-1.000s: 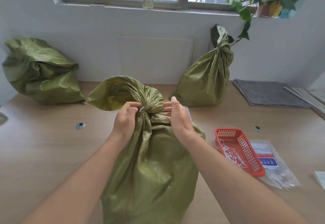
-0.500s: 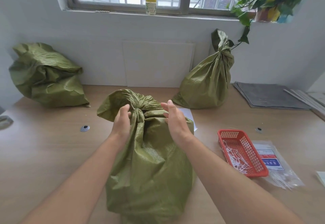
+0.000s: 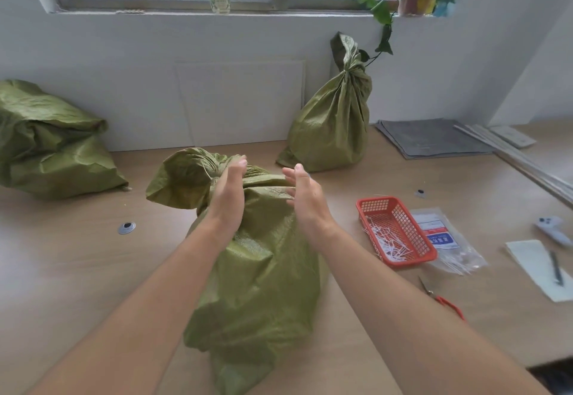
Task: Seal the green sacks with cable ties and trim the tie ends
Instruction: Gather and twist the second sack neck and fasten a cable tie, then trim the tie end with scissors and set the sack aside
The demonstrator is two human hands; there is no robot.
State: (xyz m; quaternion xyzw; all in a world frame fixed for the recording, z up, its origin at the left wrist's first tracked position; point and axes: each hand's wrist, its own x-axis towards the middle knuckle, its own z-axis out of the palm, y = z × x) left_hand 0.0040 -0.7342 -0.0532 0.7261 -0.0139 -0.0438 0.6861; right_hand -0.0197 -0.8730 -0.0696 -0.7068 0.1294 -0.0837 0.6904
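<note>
A green woven sack (image 3: 263,270) lies in front of me on the wooden table (image 3: 77,270), its neck gathered and bound, with a thin pale tie end (image 3: 206,171) showing at the gather. My left hand (image 3: 228,196) rests on the sack just below the neck, fingers straight. My right hand (image 3: 305,200) hovers at the sack's right shoulder, fingers straight, holding nothing. A tied sack (image 3: 333,121) stands upright at the back. Another sack (image 3: 49,143) slumps at the far left.
A red basket (image 3: 400,230) of white tie offcuts sits to the right, beside a clear bag of cable ties (image 3: 446,242). Red-handled cutters (image 3: 440,298) lie near the front right. A grey folder (image 3: 431,137), a pen on paper (image 3: 548,267) and a white device (image 3: 553,228) are further right.
Both hands have let go of the neck and opened. The sack has tipped away from me and lies lower. The view has dropped, showing the cutters and paper.
</note>
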